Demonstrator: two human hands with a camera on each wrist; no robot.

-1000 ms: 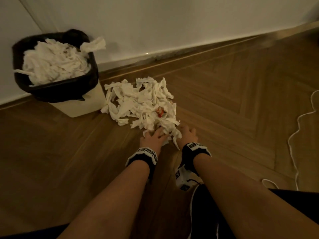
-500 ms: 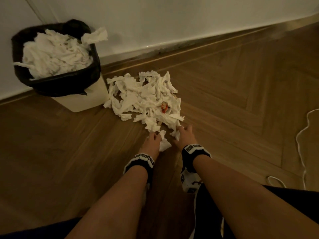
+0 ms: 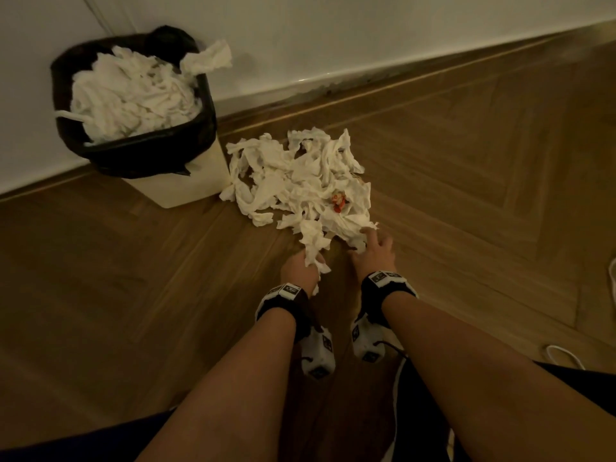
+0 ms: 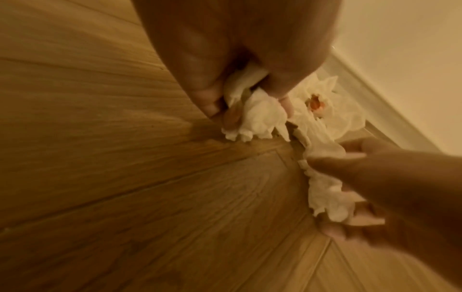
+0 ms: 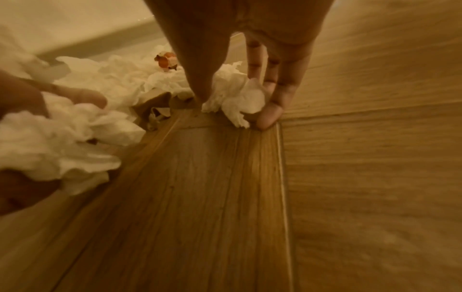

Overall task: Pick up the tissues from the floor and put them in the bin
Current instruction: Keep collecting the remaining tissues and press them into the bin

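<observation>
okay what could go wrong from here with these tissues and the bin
The bin is already heaped to the rim, one tissue hanging over its edge, so more may spill. The left hand and right hand each hold only a small wad, so loose strips could drop on the way.

White tissue, brown herringbone, black liner

The tissues (image 3: 296,181) are white, with one red-orange scrap (image 3: 338,200) at the heap's 4 o'clock; white tissues also fill the bin (image 3: 186,188), cream-sided with a black liner (image 3: 140,155). The floor (image 3: 466,195) is brown wood in a herringbone pattern, the wall (image 3: 333,35) off-white. Wristbands (image 3: 386,285) are black with white, black-marked tags; a white cable (image 3: 563,353) lies at 4 o'clock.
</observation>
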